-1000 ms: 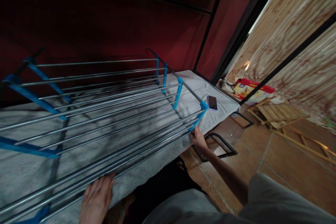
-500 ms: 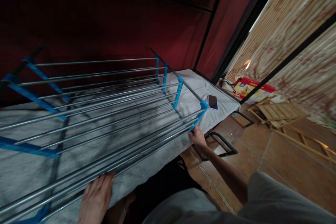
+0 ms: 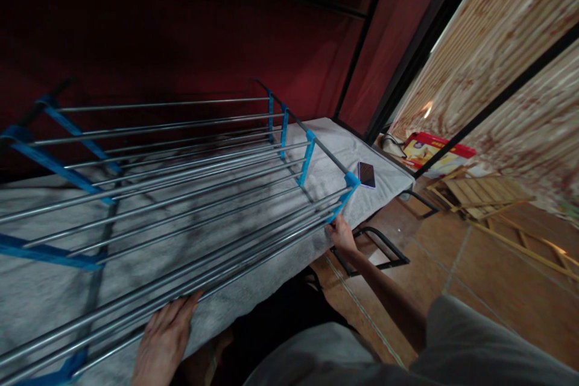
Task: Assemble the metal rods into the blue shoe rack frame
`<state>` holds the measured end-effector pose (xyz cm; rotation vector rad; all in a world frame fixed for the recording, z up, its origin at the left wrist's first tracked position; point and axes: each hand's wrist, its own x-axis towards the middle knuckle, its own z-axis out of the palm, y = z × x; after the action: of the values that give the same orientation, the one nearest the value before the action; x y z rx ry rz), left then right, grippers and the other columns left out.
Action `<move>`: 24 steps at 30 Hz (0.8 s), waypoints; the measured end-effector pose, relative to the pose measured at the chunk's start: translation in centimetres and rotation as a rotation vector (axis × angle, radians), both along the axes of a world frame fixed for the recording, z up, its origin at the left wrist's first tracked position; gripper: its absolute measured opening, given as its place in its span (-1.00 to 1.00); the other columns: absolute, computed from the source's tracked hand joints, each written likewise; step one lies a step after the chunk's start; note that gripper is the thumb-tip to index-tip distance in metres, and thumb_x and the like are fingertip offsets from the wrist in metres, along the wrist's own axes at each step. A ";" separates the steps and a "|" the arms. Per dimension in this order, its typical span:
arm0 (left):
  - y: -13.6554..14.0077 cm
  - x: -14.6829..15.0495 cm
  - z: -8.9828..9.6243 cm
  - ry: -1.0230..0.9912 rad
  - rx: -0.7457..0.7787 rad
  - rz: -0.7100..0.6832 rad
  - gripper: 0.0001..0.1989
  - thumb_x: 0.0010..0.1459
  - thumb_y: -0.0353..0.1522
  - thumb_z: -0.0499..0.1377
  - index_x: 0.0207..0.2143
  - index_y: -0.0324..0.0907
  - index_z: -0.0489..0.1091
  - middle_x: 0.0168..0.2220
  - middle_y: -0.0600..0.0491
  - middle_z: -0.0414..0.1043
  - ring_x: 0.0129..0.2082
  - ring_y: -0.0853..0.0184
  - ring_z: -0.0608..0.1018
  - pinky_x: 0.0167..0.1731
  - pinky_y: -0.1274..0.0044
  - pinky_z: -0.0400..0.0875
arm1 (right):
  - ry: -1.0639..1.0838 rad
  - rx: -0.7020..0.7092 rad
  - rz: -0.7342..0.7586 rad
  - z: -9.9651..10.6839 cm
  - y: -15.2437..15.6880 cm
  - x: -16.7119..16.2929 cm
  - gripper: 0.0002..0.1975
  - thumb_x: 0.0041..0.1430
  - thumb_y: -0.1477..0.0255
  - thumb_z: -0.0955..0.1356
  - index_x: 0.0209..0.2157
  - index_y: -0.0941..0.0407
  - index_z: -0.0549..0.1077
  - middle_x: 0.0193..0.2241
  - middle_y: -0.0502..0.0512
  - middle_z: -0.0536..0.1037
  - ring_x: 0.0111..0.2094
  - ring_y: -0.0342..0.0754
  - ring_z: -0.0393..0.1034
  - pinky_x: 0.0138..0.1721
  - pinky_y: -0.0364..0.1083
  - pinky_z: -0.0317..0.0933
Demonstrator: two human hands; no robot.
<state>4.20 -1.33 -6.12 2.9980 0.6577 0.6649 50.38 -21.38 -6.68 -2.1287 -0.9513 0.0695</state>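
A rack of grey metal tubes (image 3: 217, 208) with blue plastic connectors (image 3: 307, 158) lies across a grey cloth-covered bed (image 3: 266, 295). Toward the near left, my left hand (image 3: 165, 335) bends its fingers over the front tubes; the thumb is hidden. My right hand (image 3: 342, 234) is closed at the rack's near right corner, just below a blue connector (image 3: 344, 196), with its fingertips partly hidden. On the cloth beyond that corner lies a dark phone (image 3: 367, 175).
A dark red wall (image 3: 181, 30) and black posts (image 3: 357, 54) stand behind the rack. Black metal frame loops (image 3: 384, 247) jut out near my right forearm. A folded wooden chair (image 3: 488, 196) and a red-and-yellow box (image 3: 434, 151) are on the right over the tiled floor (image 3: 425, 289).
Almost everything stays in place. The fingers of my left hand have shifted slightly along the front tubes. My right hand keeps its place at the corner.
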 end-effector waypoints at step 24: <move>2.4 -0.4 -2.7 -0.023 -0.235 0.054 -0.61 0.27 -0.24 -0.03 -0.01 -0.03 0.52 -0.11 0.03 0.62 -0.17 0.21 0.64 -0.18 0.42 0.55 | 0.085 0.031 0.039 0.6 -0.3 -0.1 -0.80 0.05 0.45 0.26 -0.22 0.05 0.31 -0.30 0.08 0.48 -0.25 0.04 0.42 -0.17 0.00 0.34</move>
<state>3.78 1.11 -8.83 2.7619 0.7601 0.5783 50.26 -21.71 -6.07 -2.0623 -0.9378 0.1629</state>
